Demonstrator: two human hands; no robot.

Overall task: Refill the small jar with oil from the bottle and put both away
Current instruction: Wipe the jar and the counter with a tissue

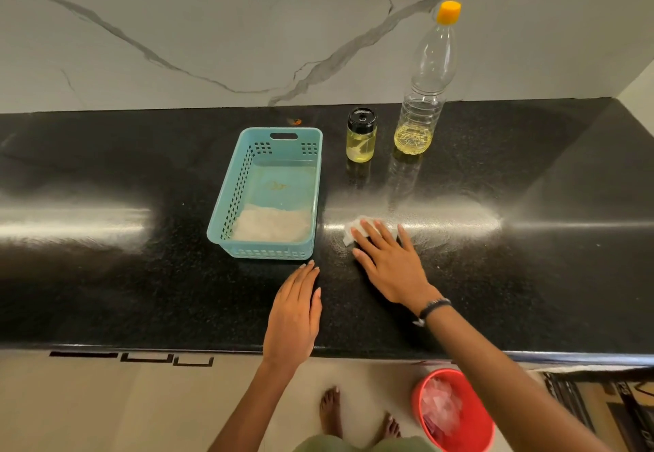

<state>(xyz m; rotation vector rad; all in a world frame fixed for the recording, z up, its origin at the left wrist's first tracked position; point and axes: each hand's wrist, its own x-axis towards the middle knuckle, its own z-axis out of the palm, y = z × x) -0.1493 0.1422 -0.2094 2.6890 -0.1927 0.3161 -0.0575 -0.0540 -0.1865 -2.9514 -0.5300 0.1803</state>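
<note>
Right hand (391, 263): fingers straight and spread, palm down, pressing a white tissue (357, 230) flat on the black countertop (106, 292). Left hand (293, 313): flat, fingers extended and together, resting on the counter just in front of the basket, holding nothing.

Teal basket (226, 211): just left of the right hand, long axis running away from the person; white paper lies in its near end.

Small jar (361, 135): upright, black lid on and pointing up, yellow oil inside; stands beyond the right hand, near the wall.

Bottle (423, 97): upright just right of the jar, long axis vertical, orange cap on top, oil only in the bottom part.

Red bin (470, 412): on the floor below the counter edge.
</note>
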